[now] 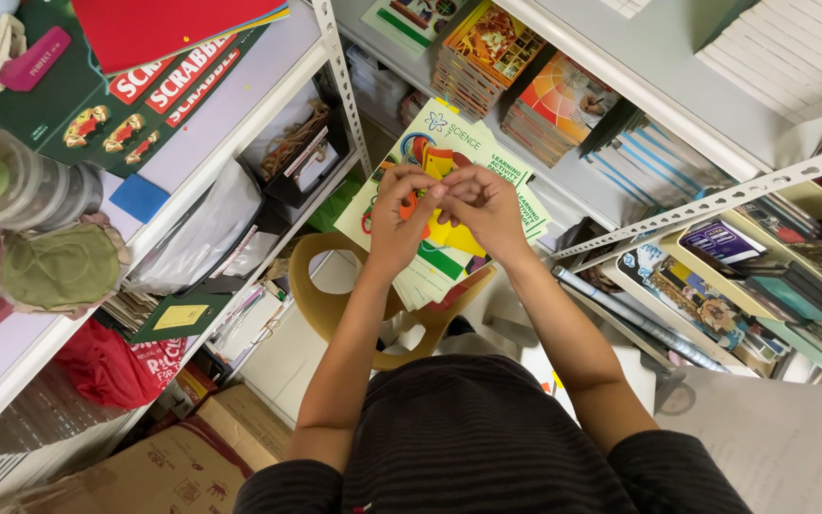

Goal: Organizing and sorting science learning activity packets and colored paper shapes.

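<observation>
paper: small yellow piece (pixel 441 164), pinched at my fingertips
cutouts: orange and yellow (pixel 449 231), loose on my booklets
booklets: green-white stack (pixel 463 143), tilted on a chair

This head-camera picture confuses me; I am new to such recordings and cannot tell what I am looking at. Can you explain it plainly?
There is no machine here. A person wears a camera on the head, so the one picture looks straight down past a dark striped top at their own two bare arms. The left hand and right hand meet, fingers pinching small coloured paper pieces, yellow and orange. Under the hands, a stack of science activity booklets rests on a tan plastic stool. Metal shelves stand on both sides: a green board game box on the left, stacked books ahead and to the right.
</observation>
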